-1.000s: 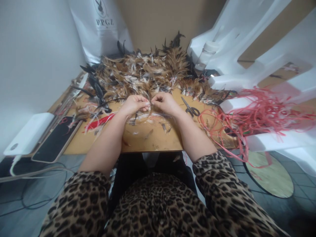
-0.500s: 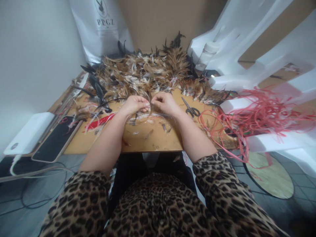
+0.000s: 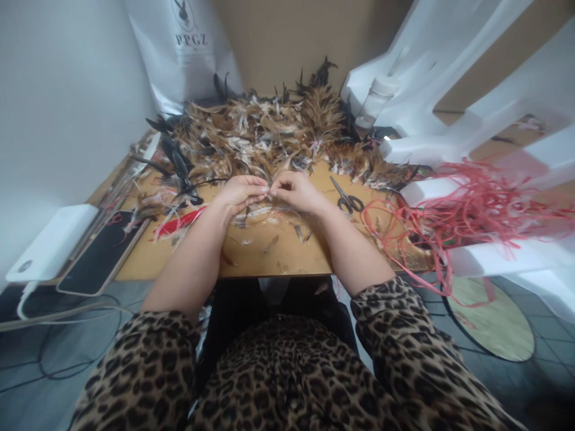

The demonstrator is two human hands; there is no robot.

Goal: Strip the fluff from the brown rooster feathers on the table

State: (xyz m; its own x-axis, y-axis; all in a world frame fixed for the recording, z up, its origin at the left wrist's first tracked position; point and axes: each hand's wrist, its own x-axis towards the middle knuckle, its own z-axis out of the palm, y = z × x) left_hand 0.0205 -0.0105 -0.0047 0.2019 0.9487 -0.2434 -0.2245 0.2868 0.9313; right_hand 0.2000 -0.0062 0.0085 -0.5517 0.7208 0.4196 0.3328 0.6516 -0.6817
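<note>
My left hand (image 3: 244,194) and my right hand (image 3: 294,190) meet above the near part of the table, thumbs and fingertips pinched together and almost touching. Whatever lies between the fingertips is too small and blurred to make out. Brown feather tips rise just behind the fingers, and I cannot tell whether they are held or belong to the pile. That wide pile of brown and black feathers (image 3: 251,129) spreads right behind my hands. Scissors (image 3: 345,196) with dark handles lie to the right of my right hand. A flat red strip (image 3: 179,221) lies left of my left wrist.
Loose feather bits litter the wooden table (image 3: 278,257). To the left lie a phone (image 3: 101,254) and a white power bank (image 3: 53,242) with a cable. Tangled pink ribbon (image 3: 485,203) hangs over white foam at right. A clear jar (image 3: 375,102) and a white bag (image 3: 188,60) stand behind.
My fingertips have come closer together. The right hand has shifted slightly left and its fingers have turned inward. The things on the table lie as before.
</note>
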